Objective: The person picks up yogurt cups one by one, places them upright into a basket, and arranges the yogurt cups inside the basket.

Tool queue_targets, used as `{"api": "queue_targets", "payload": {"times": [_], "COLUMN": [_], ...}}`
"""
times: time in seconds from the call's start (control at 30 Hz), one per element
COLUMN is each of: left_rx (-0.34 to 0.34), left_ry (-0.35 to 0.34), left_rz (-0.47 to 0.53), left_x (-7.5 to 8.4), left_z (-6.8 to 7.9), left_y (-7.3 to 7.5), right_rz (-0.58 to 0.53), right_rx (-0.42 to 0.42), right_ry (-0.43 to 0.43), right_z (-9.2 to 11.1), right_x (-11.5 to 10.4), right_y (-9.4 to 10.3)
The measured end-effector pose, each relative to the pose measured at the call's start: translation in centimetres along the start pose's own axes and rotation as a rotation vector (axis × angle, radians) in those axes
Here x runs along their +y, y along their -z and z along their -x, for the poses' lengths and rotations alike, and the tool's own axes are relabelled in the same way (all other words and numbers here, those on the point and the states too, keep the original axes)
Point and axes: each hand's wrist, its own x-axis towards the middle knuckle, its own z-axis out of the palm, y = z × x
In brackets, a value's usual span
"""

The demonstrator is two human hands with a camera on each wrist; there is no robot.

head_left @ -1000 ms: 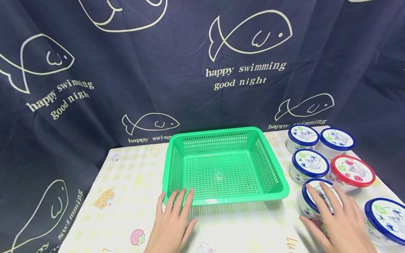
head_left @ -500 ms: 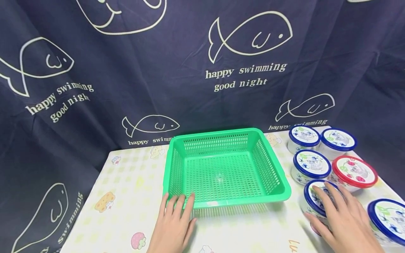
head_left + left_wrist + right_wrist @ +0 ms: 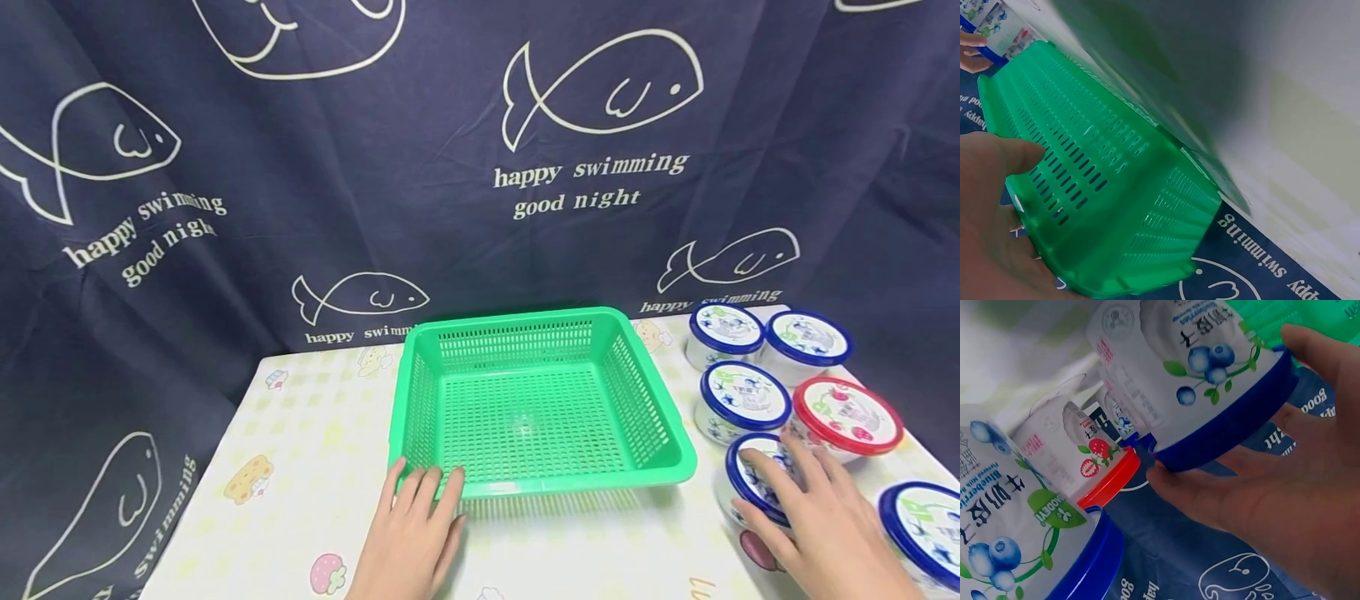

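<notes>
My left hand (image 3: 408, 533) rests its fingertips over the near rim of a green plastic basket (image 3: 570, 481). In the left wrist view its thumb (image 3: 1025, 155) overlaps the basket's slotted outer wall. My right hand (image 3: 832, 521) grips a round white tub with a blue lid (image 3: 738, 472) from above, at the front of the tub group. The right wrist view shows that tub (image 3: 1129, 369) with blueberries printed on its side. Thumb and fingers span its lid from edge to edge, and part of the lid is hidden by the hand.
Behind the held tub stand a red-lidded tub (image 3: 847, 417) and several blue-lidded ones (image 3: 746, 396). Another blue-lidded tub (image 3: 930, 533) stands at the right, near the table's edge. A dark fish-print curtain (image 3: 450, 208) hangs behind the table (image 3: 300, 450).
The right hand's fingers have shifted from lying over the lid to its sides. The left hand stays at the basket rim. The view has shifted slightly.
</notes>
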Motion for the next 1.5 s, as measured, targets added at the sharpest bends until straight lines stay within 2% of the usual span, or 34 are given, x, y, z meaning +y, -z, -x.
{"api": "queue_targets", "payload": {"times": [0.23,0.57,0.77,0.93,1.1,1.3,1.5], "left_rx": [0.005,-0.004,-0.003,0.009,0.018,0.021,0.004], "left_ry": [-0.019,-0.038,-0.039,-0.044,-0.053,-0.057,-0.049], "left_rz": [0.018,0.03,0.031,0.056,0.06,0.04,0.056], "left_x": [-0.3,-0.3,-0.4,-0.4,-0.5,-0.6,-0.6], "left_z": [-0.3,-0.7,-0.7,-0.8,-0.9,-0.8,-0.7], "left_y": [0.2,0.2,0.3,0.3,0.3,0.2,0.3], "right_rz": [-0.022,-0.026,-0.047,-0.033,-0.083,-0.096,-0.117], "right_rx": [-0.071,-0.041,-0.036,-0.008,0.049,-0.012,0.085], "right_ry": [-0.017,-0.016,0.017,0.039,0.066,0.047,0.105], "right_z": [-0.4,-0.5,-0.7,-1.0,-1.1,-1.3,-0.8], "right_x": [0.2,0.9,1.6,1.7,1.3,1.4,1.3], "right_y": [0.3,0.2,0.3,0.5,0.9,1.2,0.9]}}
